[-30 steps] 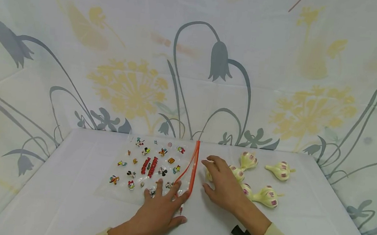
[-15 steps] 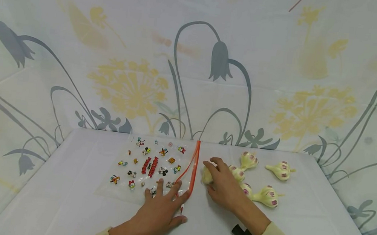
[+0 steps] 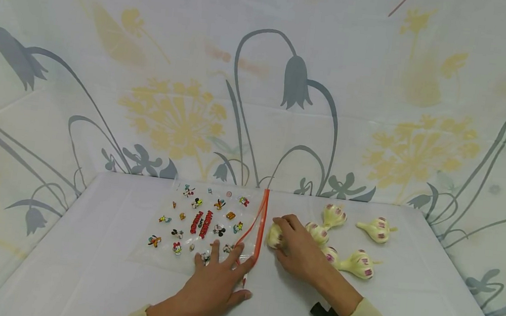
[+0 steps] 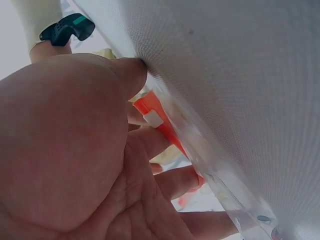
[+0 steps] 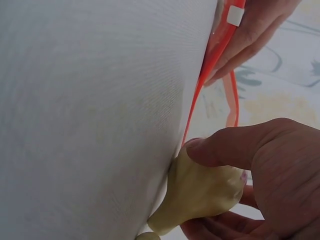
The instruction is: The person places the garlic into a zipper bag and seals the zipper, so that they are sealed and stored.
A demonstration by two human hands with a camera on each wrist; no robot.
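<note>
Right hand (image 3: 301,251) grips garlic bulb (image 3: 275,237) beside clear bag (image 3: 215,220)
Left hand (image 3: 215,282) on bag, fingers (image 3: 215,254) wide; right fingers around bulb

A pale printed cloth (image 3: 366,31) rises behind the far edge of the white desk (image 3: 431,307) and flanks its left and right edges. Grey bellflowers (image 3: 294,83) droop across it among yellow flower heads (image 3: 420,148), with grey leaves (image 3: 342,186) just above the desk's far edge.
</note>
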